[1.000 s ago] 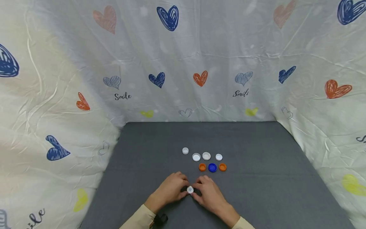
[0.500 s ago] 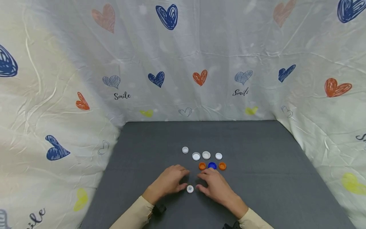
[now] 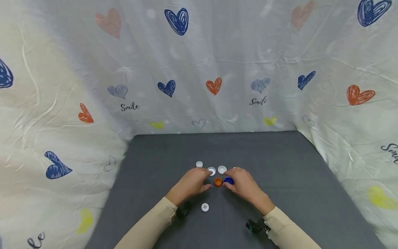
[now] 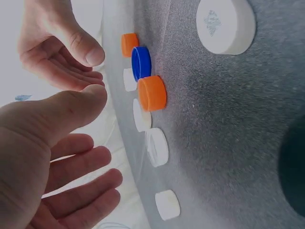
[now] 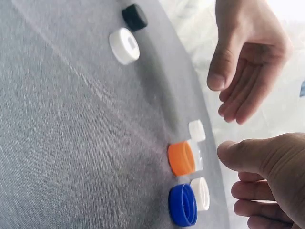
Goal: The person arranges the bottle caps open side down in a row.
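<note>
In the head view, the left hand (image 3: 192, 185) and the right hand (image 3: 245, 185) are held out over the grey counter (image 3: 168, 152), to either side of an orange cap (image 3: 218, 182); nothing is grasped by either, and the fingers are loosely spread; part of a blue cap, just beside the orange one (image 3: 229, 181), is covered by the right hand; white caps (image 3: 222, 169) are set out behind in a loose line, one of them mostly hidden; a lone white cap (image 3: 205, 207) is placed nearer the wearer, apart from the rest, with its closed face turned up.

In the left wrist view, the hands are seen to be empty and clear of the caps; a second orange cap (image 4: 129, 44) is shown beyond the blue one; hollow sides are turned up on the coloured caps.

In the right wrist view, the upright walls of the blue and nearer orange caps are exposed; light, stiff plastic may be presumed, hardly fragile but somewhat slippery and easily nudged across the cloth; each is best pinched across its outer wall between thumb and forefinger; the hollow ones might also be taken by the rim; the lone white cap is best gripped low on its side.
</note>
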`<control>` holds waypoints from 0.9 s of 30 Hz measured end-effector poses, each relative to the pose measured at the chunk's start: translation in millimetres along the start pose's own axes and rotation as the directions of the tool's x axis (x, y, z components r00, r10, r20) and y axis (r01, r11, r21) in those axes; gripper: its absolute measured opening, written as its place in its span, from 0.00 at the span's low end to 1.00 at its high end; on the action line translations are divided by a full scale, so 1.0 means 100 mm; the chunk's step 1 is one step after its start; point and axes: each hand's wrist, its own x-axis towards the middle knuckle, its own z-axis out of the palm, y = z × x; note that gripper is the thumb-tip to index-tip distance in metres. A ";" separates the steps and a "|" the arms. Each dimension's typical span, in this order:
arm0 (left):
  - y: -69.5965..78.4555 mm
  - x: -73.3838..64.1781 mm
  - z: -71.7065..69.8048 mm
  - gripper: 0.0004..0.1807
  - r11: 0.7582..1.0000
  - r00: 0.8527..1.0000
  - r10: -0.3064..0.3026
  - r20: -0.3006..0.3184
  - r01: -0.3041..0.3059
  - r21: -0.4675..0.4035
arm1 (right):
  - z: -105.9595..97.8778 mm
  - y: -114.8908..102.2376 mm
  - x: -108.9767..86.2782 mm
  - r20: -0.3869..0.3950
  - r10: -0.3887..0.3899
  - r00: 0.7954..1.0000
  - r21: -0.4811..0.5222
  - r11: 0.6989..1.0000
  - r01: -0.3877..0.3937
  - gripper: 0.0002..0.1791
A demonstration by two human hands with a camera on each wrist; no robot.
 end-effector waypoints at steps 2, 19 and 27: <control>0.00 0.05 0.01 0.21 1.000 1.000 -0.010 0.010 0.010 -0.008 | 0.01 0.02 0.02 0.000 -0.008 1.000 -0.015 1.000 0.008 0.19; 0.12 0.23 0.23 0.15 0.993 0.992 -0.119 0.040 0.118 0.007 | 0.24 0.05 0.10 -0.025 -0.080 0.996 -0.059 0.995 0.079 0.14; 0.16 0.25 0.33 0.12 0.990 0.989 -0.136 0.058 0.135 0.036 | 0.34 0.04 0.08 0.002 -0.079 0.997 -0.067 0.995 0.079 0.09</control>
